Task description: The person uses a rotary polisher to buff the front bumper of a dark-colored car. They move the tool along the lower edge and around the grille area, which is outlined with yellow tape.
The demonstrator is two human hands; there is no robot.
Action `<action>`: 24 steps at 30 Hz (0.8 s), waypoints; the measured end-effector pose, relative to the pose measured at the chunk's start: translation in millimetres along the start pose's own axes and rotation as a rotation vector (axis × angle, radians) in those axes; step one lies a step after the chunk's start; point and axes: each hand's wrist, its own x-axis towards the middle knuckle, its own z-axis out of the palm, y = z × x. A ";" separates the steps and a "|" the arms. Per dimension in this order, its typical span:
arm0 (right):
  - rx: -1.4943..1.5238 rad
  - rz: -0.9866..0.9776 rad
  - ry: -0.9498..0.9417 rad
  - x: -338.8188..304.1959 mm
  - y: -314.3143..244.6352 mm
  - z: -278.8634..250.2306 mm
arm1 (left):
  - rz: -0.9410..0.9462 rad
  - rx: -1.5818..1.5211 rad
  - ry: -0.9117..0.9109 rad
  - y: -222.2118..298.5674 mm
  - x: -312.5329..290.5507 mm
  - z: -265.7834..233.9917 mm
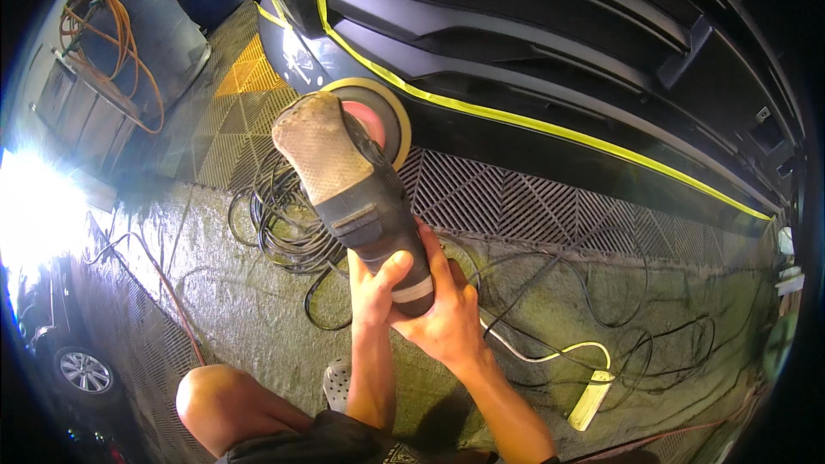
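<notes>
The polisher (365, 198) sits mid-view, its dark body slanting up and left from the hands to a tan, dimpled head. Both hands are clamped together on its rear end: the left hand (374, 292) wraps the left side with its thumb laid across the body, and the right hand (451, 318) cups the other side and the butt. The forearms rise from the lower edge, the right one slanting inward. A pale printed mark on the dark garment (318, 442) below them is too small to make out.

Near the bent knee (215, 404) is a perforated grey shoe (337, 385). To the right, a pale yellow power strip (591, 399) lies on the wet-looking floor (258, 326) among loose cables; a coiled black cable (288, 223) lies left of the polisher. Its round pad (399, 133) stands at the edge of the glossy car panel (309, 60) — whether they touch, I cannot tell. Yellow tape (516, 116) borders the black ribbed trim (481, 34).

Farther off, upper left, stand two blue barrels (142, 21) — their contents hidden — with an orange hose (129, 47) looped over the nearer one. A dark car's wheel (84, 369) shows at far left, below a glaring light (39, 210).
</notes>
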 end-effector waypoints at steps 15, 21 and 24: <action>-0.266 -0.013 0.088 -47.6 37.5 -46.3 | -0.189 -0.215 -0.127 -48.7 -48.1 30.9; -0.168 0.117 0.260 -109.3 79.6 -63.6 | -0.315 0.023 -0.374 -78.2 -73.4 58.4; -0.104 0.192 0.404 -125.4 97.9 -62.9 | -0.148 0.224 -0.486 -86.0 -68.8 75.5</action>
